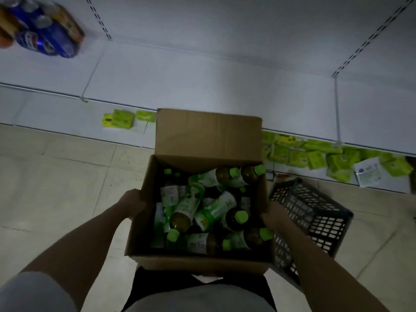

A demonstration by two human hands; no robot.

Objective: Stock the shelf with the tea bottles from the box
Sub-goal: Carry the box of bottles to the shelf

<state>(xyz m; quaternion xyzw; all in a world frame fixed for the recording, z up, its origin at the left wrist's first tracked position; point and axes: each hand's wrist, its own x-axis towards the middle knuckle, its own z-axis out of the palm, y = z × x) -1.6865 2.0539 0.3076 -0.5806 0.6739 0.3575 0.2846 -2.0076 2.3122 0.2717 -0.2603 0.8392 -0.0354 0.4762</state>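
Open brown cardboard box (198, 260) carried at waist height between both hands, flaps up so the contents stay reachable

Left hand (132, 204) presses flat against the box's left wall; fingers wrap toward the underside, out of sight. Right hand (273, 216) grips the right wall the same way. Opposed grip, likely to keep the load level

Tea bottles with green caps, white-green labels and amber liquid (202, 210) lie jumbled on their sides between the hands, none upright, none taken out yet

White metal shelf (202, 86) lies ahead of the hands, its near section bare: probable destination

Dark plastic lattice crate (315, 217) sits on the tiled floor just beyond the right hand. Lime-green packets (315, 154) line the lowest level ahead. Blue cans in shrink-wrap (45, 34) far ahead-left

Stocking not begun; box probably needs setting down first
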